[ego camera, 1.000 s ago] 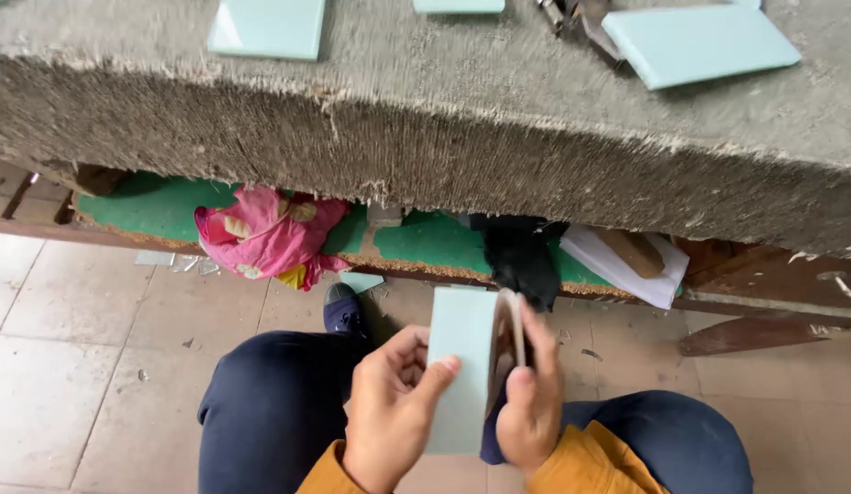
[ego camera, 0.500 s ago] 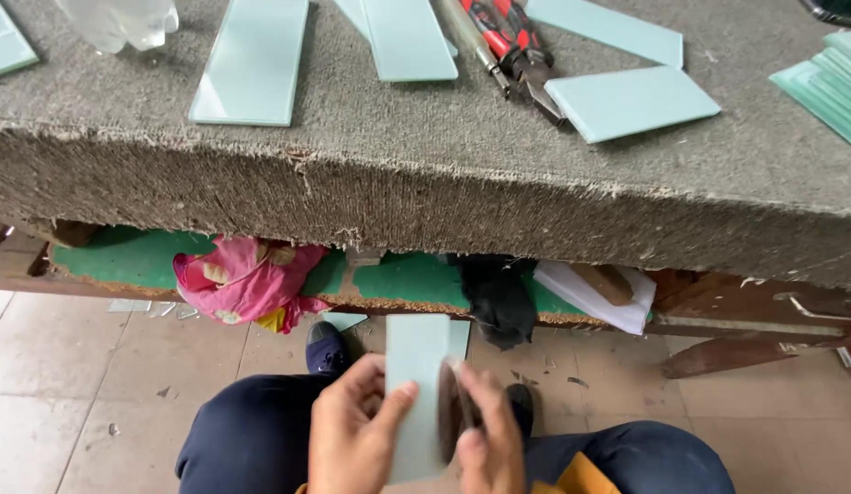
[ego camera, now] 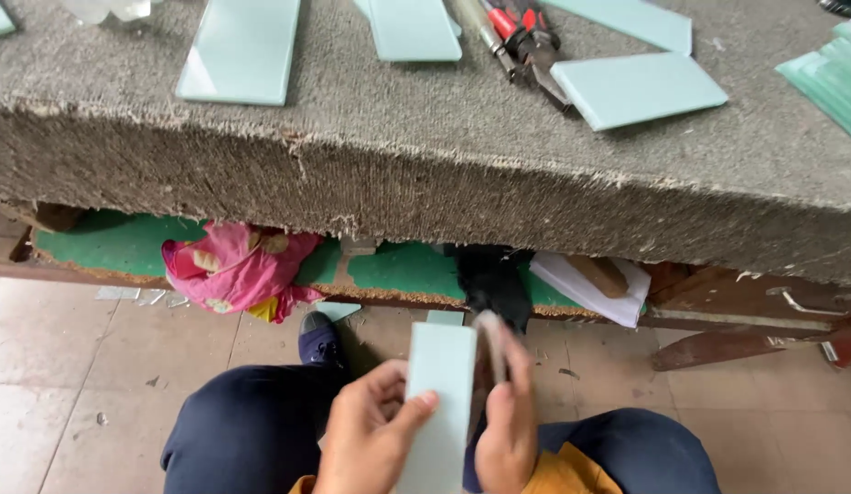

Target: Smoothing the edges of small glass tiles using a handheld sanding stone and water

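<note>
Over my lap, my left hand (ego camera: 369,437) holds a pale green rectangular glass piece (ego camera: 439,393) upright, thumb on its face. My right hand (ego camera: 506,425) grips a small dark block (ego camera: 488,352) pressed against the glass piece's right edge; the block is blurred. Both hands sit below the front edge of a carpet-covered workbench (ego camera: 425,174). My knees in dark trousers show on either side of the hands.
On the bench lie several pale green glass pieces (ego camera: 241,50), one at the right (ego camera: 638,89), a stack at the far right (ego camera: 833,78), and red-handled pliers (ego camera: 528,37). Underneath are a pink cloth bundle (ego camera: 233,265), a green shelf, papers (ego camera: 586,285) and a tiled floor.
The view has tilted up, showing more of the bench top. My hands and the glass piece sit lower in frame, and the right hand's block has slid along the glass edge.
</note>
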